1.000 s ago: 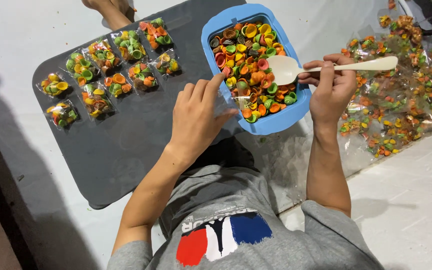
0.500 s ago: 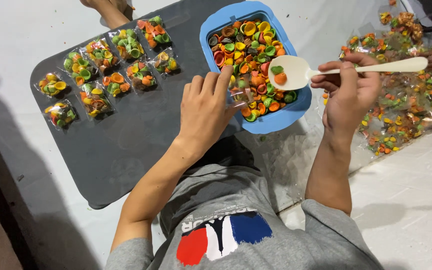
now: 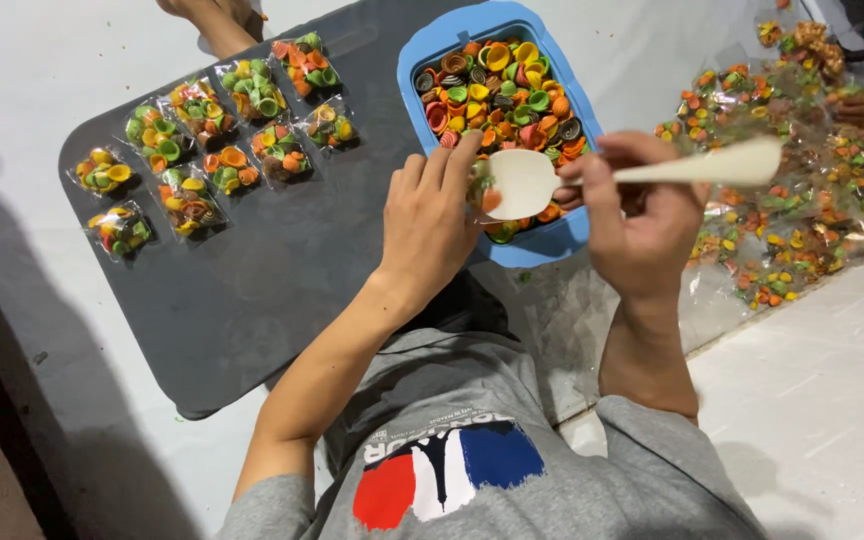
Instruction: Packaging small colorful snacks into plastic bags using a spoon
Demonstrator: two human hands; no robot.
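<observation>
A dark mat (image 3: 252, 290) covers the pale floor, filled packets (image 3: 207, 150) at upper left. Your right hand (image 3: 642, 225) grips a spoon (image 3: 552, 178) beside the blue tub (image 3: 497, 240); your left hand (image 3: 432, 225) seemingly pinches a clear bag (image 3: 480, 195).

My left hand (image 3: 432, 225) and right hand (image 3: 637, 225) are bare, with no rings, watch or gloves; both forearms are uncovered to above the elbow. I wear a grey short-sleeved T-shirt (image 3: 482, 450), its sleeve hems ending at the upper arms. The chest carries a printed emblem (image 3: 442, 480) in red, white and blue blocks beneath a line of small white lettering.
</observation>
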